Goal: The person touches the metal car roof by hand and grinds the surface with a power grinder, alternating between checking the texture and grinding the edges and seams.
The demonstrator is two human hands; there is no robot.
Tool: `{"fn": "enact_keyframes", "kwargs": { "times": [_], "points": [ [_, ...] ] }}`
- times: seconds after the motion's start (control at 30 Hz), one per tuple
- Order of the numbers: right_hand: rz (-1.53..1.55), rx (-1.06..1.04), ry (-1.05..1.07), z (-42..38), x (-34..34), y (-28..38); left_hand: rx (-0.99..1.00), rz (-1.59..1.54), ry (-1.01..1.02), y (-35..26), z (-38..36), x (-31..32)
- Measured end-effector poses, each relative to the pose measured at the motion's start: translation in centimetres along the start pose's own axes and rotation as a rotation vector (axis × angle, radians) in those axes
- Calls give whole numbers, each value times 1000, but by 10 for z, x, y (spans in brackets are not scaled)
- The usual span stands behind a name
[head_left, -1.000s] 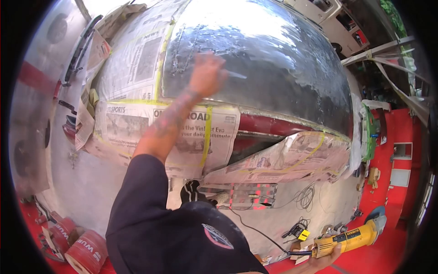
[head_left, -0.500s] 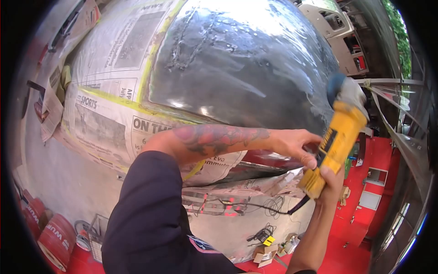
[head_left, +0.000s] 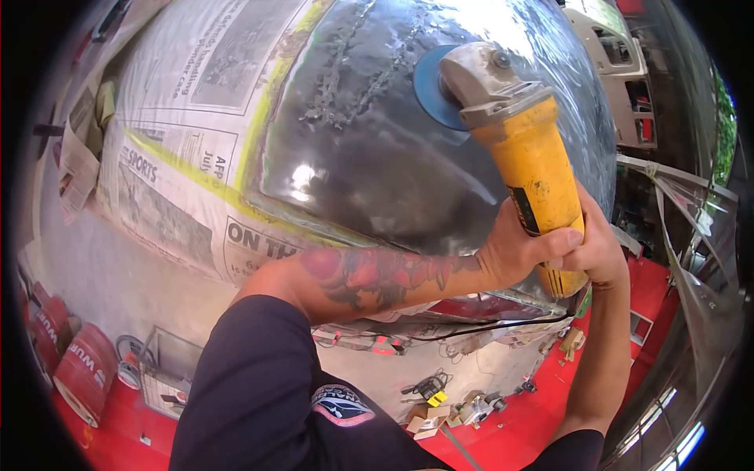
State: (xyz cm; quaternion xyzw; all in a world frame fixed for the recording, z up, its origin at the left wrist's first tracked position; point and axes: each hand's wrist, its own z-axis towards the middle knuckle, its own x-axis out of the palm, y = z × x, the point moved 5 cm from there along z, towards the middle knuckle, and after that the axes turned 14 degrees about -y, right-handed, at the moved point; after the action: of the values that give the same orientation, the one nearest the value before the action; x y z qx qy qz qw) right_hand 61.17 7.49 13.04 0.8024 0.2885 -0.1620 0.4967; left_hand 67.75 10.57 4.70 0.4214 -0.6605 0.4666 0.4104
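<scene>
A yellow angle grinder [head_left: 538, 173] with a grey head and a blue disc [head_left: 437, 88] is held by both my hands. My left hand [head_left: 518, 245] wraps the near side of its body, with the tattooed forearm reaching across from the left. Around the far side and rear of the body, my right hand [head_left: 603, 245] is closed. The disc overlaps the upper part of a curved bare-metal panel [head_left: 377, 169], which has a rough, pitted line near its top left. Newspaper [head_left: 177, 196] held by yellow tape [head_left: 251, 153] borders the panel.
A black cord [head_left: 503, 323] trails left from the grinder's rear, below the panel. On the red floor [head_left: 487, 439] lie an open cardboard box [head_left: 428, 422] and small items. Red drums [head_left: 85, 373] stand at lower left, a white vehicle body [head_left: 616, 47] at upper right.
The grinder has swung left from beyond the panel's right edge to over the metal. My left hand has shifted to a fuller wrap around its body, and both arms moved with it.
</scene>
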Motion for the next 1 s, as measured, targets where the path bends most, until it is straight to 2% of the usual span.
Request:
{"fn": "enact_keyframes", "kwargs": {
  "times": [0.13,0.2,0.43,0.53,0.8,1.0],
  "points": [
    [-20,30,103,11,2,11,11,-2,-6,-4,4,1],
    [-20,31,106,17,5,17,53,-57,-93,-8,8,1],
    [-3,59,139,29,8,29,70,-94,-86,-15,21,2],
    [18,77,168,33,10,30,15,-51,-55,-14,24,-1],
    [7,83,137,40,9,29,-44,-208,-147,-6,31,0],
    [-58,65,203,39,8,31,19,-115,-150,-11,23,-1]
  ]
}}
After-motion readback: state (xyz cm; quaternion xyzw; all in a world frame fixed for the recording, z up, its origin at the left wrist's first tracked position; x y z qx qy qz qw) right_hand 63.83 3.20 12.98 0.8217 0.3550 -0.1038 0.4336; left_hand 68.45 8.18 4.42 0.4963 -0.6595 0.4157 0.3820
